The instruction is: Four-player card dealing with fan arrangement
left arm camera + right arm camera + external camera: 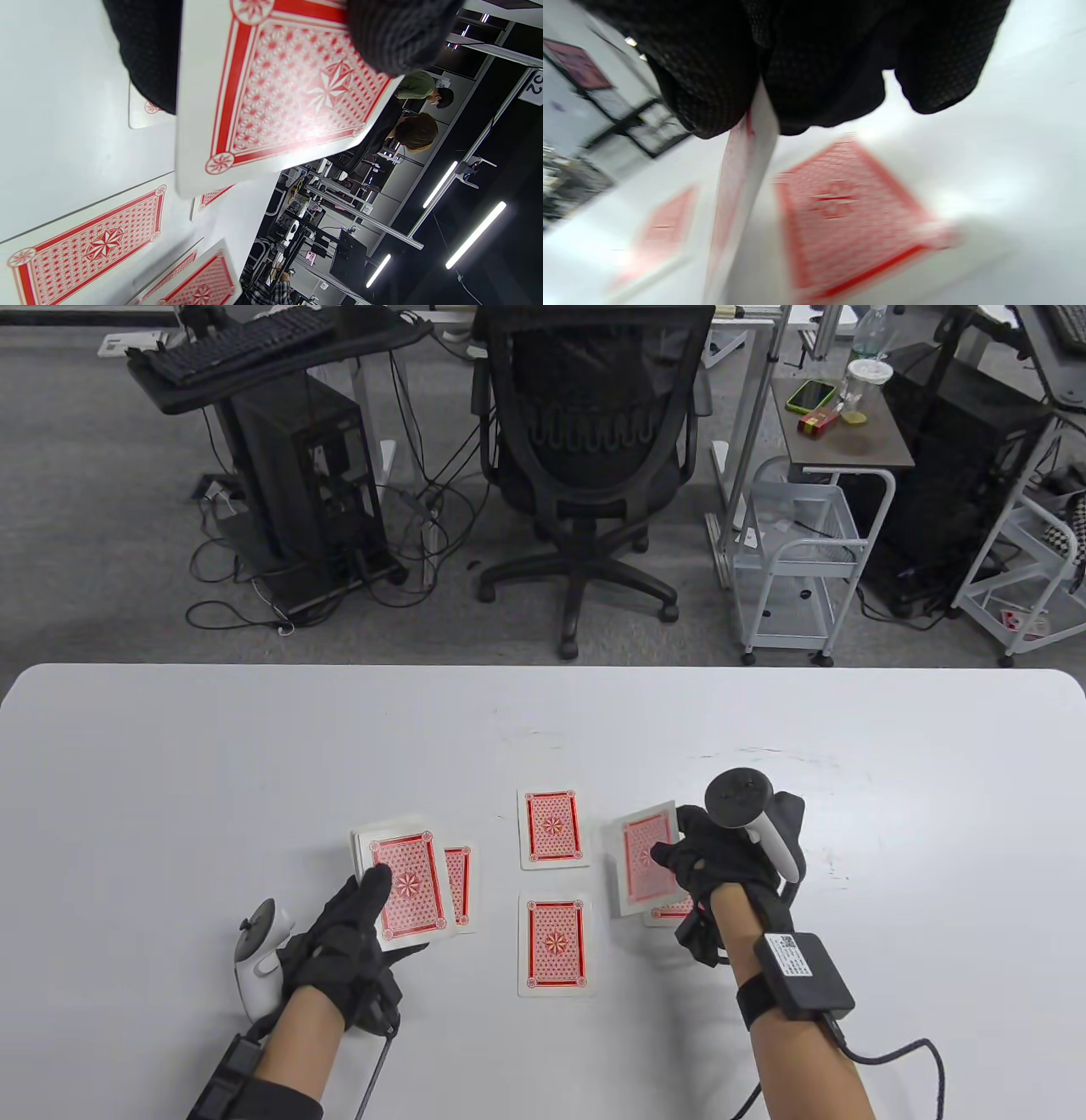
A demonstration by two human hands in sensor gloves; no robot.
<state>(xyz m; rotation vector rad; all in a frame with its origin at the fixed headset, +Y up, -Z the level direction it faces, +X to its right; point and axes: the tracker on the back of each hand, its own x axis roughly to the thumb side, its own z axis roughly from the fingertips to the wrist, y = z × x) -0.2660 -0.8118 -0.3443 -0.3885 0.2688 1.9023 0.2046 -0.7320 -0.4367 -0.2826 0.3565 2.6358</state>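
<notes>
Deck point(399, 878) lower left, gripped in left hand point(344, 942); 1 card point(645, 857) pinched by right hand point(721, 869), probably above the right pile. Dealing round 2; next, lay it overlapping, fanned.

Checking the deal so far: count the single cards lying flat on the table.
4: far centre, near centre, one beside the left hand's deck, one under the right hand's held card. More may be hidden.

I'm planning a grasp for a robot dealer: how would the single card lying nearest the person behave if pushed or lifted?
The near center card lies flat on the smooth white table, so it would probably slide easily when pushed. With no raised edge showing, lifting it likely means prying up an edge. It looks thin, so probably light and bendable, like the card pinched by the right hand.
</notes>
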